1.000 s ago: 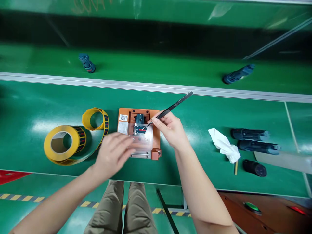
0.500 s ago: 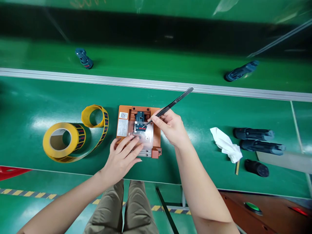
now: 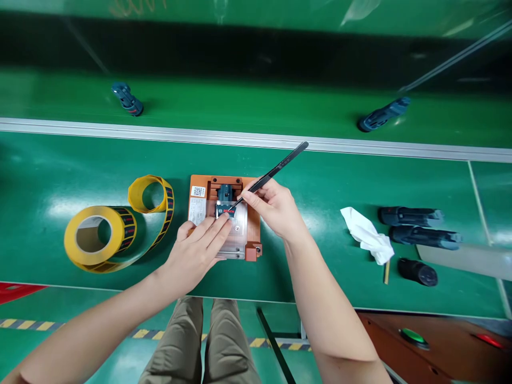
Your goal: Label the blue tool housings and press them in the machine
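Observation:
An orange-brown fixture (image 3: 253,224) with a clear plastic cover (image 3: 239,234) lies in front of me. Within it sits a dark blue tool part (image 3: 225,192), and a dark BOSCH label (image 3: 226,210) shows over the cover's upper area. My right hand (image 3: 276,208) is closed around black tweezers (image 3: 279,167), whose tips reach the label's right part. Fingers stretched out flat, my left hand (image 3: 200,250) rests on the cover, its fingertips at the label's lower edge. Whether the tweezers still pinch the label is too small to tell.
A yellow label roll (image 3: 80,234) with a curled strip stands at left. To the right lie a white tissue (image 3: 367,234), dark tool parts (image 3: 410,216) and a black cylinder (image 3: 418,272). Behind a metal rail (image 3: 160,131) are two blue parts (image 3: 128,99) (image 3: 384,114).
My left hand's fingers have slid up the cover to the label's lower edge. The tweezers' tips stay at the label. The whole view has shifted slightly.

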A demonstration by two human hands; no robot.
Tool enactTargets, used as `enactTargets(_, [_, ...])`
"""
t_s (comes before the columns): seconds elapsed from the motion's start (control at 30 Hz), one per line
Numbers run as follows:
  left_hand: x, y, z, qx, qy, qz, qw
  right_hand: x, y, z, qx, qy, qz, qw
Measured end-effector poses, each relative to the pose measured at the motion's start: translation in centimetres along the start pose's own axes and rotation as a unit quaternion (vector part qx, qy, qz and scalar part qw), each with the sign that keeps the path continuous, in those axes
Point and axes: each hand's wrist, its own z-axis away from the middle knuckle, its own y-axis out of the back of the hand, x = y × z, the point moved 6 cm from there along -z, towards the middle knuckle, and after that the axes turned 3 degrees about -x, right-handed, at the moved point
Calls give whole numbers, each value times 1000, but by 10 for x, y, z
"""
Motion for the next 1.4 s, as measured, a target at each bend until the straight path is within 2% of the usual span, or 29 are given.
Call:
enactTargets(0.1, [1,4,-4,-17,3,-4,1000,-1,-2,-1,3,-11,-9,1000])
enactTargets(0.17, [2,4,-5,-27,9,-1,1000,-3,0,0,30,-11,-50,998])
enactTargets(0.27, [1,0,-6,-17,18,38,999,-8,19,8,138,27,-109,984])
enactTargets(0.33, [-4,-6,-6,14,41,89,995,-7,37,23,214,53,-94,971])
enactTargets(0.43, [-16,-18,-7,55,92,198,974,9,58,50,274,24,16,961])
enactTargets(0.57, [-29,-27,-15,69,135,329,932,48,68,83,266,-72,206,939])
enactTargets(0.63, [-34,-27,-20,66,159,352,920,62,68,92,255,-62,299,918])
enactTargets(0.7, [-35,-21,-20,82,167,343,921,71,68,96,251,-40,377,891])
enactTargets(0.73, [-34,-15,-17,107,157,326,926,75,68,96,250,-35,405,879])
enactTargets(0.8, [-22,4,-2,203,94,269,937,78,70,93,251,-34,439,862])
enactTargets(0.87, [0,20,24,285,-21,212,934,70,70,89,259,-24,457,851])
enactTargets(0.9, [13,23,39,295,-78,195,932,61,67,87,262,-12,458,850])
enactTargets(0.97, [34,15,64,251,-163,182,937,41,54,80,225,31,438,870])
enactTargets(1.03, [47,-7,83,170,-199,172,950,22,29,70,114,86,390,910])
enactTargets(1.1, [50,-30,95,129,-194,160,959,9,3,61,-10,122,334,935])
enactTargets(1.17, [42,-48,99,141,-138,154,968,6,-13,55,-76,129,301,942])
enactTargets(1.3, [15,-68,92,190,22,173,966,19,-23,45,-112,126,285,944])
enactTargets(1.4, [9,-75,86,188,49,198,961,27,-23,38,-115,132,286,942])
